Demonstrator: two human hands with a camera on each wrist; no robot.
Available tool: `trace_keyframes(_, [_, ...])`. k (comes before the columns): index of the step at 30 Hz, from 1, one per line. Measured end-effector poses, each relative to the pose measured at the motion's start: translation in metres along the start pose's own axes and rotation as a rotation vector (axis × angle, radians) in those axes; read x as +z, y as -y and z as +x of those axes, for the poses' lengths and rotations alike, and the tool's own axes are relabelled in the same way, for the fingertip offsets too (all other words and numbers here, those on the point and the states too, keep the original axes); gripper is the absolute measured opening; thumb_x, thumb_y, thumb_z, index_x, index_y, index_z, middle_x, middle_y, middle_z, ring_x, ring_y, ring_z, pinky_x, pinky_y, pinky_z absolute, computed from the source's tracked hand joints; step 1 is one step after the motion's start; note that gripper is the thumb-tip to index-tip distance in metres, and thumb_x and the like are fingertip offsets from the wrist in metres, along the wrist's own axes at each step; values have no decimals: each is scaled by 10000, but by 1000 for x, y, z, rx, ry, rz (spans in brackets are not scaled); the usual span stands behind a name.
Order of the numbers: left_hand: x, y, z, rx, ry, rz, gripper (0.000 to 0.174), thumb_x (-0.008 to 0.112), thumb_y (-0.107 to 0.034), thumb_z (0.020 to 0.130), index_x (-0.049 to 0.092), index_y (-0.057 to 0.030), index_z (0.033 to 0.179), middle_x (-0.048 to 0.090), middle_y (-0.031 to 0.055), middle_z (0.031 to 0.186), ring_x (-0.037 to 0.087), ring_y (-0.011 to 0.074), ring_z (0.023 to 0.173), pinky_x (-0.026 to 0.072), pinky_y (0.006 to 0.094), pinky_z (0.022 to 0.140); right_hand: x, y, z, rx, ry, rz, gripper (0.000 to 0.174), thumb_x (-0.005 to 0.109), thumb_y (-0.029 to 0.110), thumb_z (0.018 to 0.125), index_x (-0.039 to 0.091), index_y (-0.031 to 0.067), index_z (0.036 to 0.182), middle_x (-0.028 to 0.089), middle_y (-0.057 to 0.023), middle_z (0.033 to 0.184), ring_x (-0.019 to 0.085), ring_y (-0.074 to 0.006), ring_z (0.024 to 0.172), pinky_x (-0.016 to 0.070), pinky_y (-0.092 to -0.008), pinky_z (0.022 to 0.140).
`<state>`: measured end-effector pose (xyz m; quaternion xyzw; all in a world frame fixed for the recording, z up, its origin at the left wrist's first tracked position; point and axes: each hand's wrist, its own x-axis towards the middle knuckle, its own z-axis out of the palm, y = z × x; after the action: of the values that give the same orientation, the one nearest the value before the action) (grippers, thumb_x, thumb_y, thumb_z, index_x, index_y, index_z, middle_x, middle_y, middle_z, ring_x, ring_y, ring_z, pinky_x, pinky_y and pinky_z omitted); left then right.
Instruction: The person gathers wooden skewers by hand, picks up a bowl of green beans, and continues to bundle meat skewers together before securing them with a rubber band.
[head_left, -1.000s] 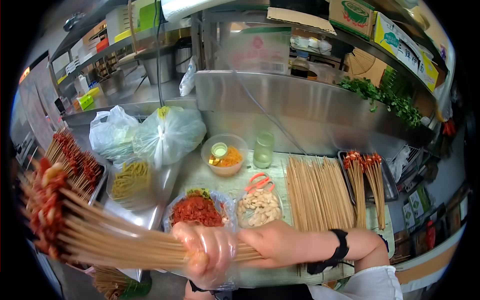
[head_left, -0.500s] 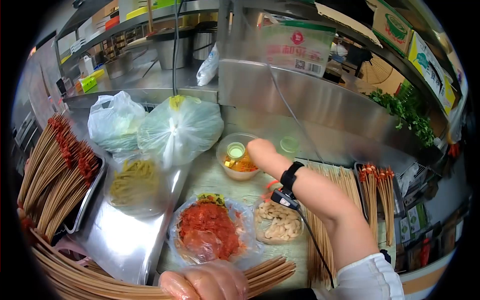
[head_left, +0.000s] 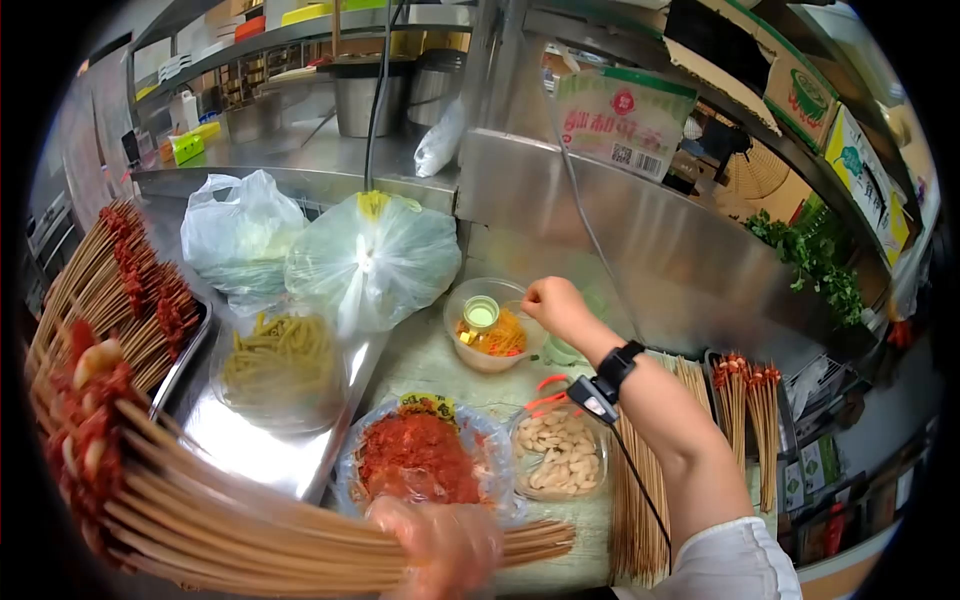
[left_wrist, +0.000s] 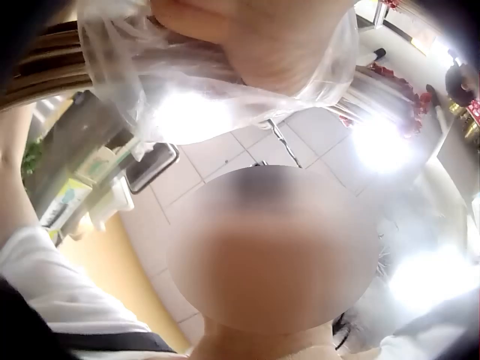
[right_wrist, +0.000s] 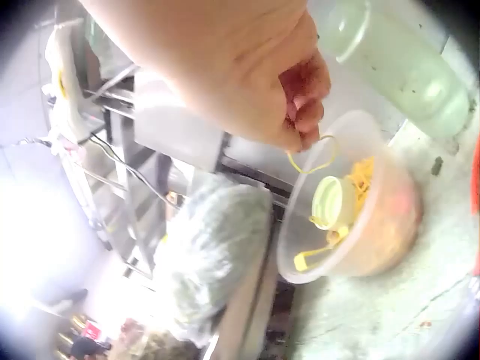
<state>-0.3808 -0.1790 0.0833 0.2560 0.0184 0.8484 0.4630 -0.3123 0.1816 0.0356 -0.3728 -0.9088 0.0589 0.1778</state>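
My left hand, in a clear plastic glove, grips a thick bundle of skewers near the front edge. Red-coated food with pale pieces covers the bundle's far left end, and bare stick ends stick out to the right. My bare right hand is at the right rim of a clear plastic tub. In the right wrist view, its curled fingers pinch a yellow rubber band just above that tub. Inside lie a heap of orange and yellow rubber bands and a small pale green cup.
A bag-lined bowl of red shreds and a tub of pale pieces stand in front. Bare skewers lie right; finished skewers fill a tray. Tied bags and green strips stand left. A greenish bottle neighbours the tub.
My right hand has let go of the skewer bundle and reached forward to the tub, coming up with a rubber band. My left hand still holds the bundle, which dipped and rose again.
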Motion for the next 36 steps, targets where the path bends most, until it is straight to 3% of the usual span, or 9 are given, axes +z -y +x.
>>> trace_keyframes(4, [-18, 4, -5, -94, -34, 303, 187, 603, -89, 847, 434, -98, 928, 438, 1, 636, 424, 150, 543, 358, 295, 514, -62, 35, -48, 121, 154, 751, 120, 653, 128, 854, 669, 12, 877, 621, -1, 701, 525, -47, 593, 429, -212, 530])
trace_keyframes(10, [-12, 28, -17, -170, -247, 429, 406, 586, -41, 865, 420, -8, 1235, 481, 20, 685, 484, 124, 588, 421, 272, 564, -130, 111, -154, 37, 321, 1078, 112, 673, 123, 857, 666, 14, 883, 604, 0, 711, 519, -67, 599, 416, -214, 544])
trace_keyframes(12, [-7, 37, -21, -168, -262, 460, 444, 583, -37, 871, 404, 19, 1273, 493, 19, 706, 485, 123, 595, 418, 259, 567, -132, 119, -177, -233, 282, 956, 96, 675, 106, 849, 666, 17, 886, 595, -2, 721, 520, -75, 632, 415, -216, 565])
trace_keyframes(22, [-1, 49, -62, -164, -181, 413, 240, 556, -141, 935, 472, -47, 1139, 514, 15, 799, 486, 106, 624, 434, 264, 606, -144, 141, -269, -402, 69, 906, 82, 704, 26, 765, 644, 36, 819, 623, -62, 876, 564, -196, 790, 445, -313, 791])
trace_keyframes(25, [-8, 49, -69, -195, -127, 550, 231, 552, -171, 936, 480, -40, 1112, 514, 5, 778, 491, 101, 641, 433, 248, 614, -130, 130, -280, -473, 90, 1166, 114, 713, 27, 731, 653, 44, 827, 636, -102, 985, 603, -254, 916, 458, -384, 834])
trace_keyframes(28, [1, 52, -75, -268, -76, 556, 274, 606, -206, 911, 490, -32, 1088, 526, 12, 765, 501, 105, 635, 421, 245, 585, -136, 134, -284, -649, 149, 1350, 243, 681, 15, 738, 610, 17, 970, 605, -132, 1024, 595, -221, 789, 505, -331, 685])
trace_keyframes(30, [13, 50, -81, -318, -48, 471, 287, 620, -222, 905, 492, -43, 1090, 520, 8, 751, 496, 100, 624, 414, 242, 571, -147, 159, -304, -324, 38, 1546, 114, 606, 49, 825, 592, -8, 922, 609, -143, 865, 565, -182, 569, 502, -308, 577])
trace_keyframes(33, [16, 56, -86, -368, 6, 331, 292, 634, -230, 902, 496, -54, 1089, 516, 3, 745, 480, 91, 596, 400, 237, 536, -150, 165, -304, -35, -69, 1518, 286, 611, 42, 830, 540, -19, 1101, 590, -160, 984, 538, -134, 492, 446, -213, 423])
trace_keyframes(36, [11, 55, -82, -358, 12, 305, 270, 628, -199, 912, 496, -45, 1091, 516, -2, 764, 475, 84, 594, 396, 228, 521, -167, 160, -304, 34, 27, 1403, 511, 708, 12, 709, 511, 21, 1180, 558, -147, 1157, 598, -191, 788, 498, -241, 553])
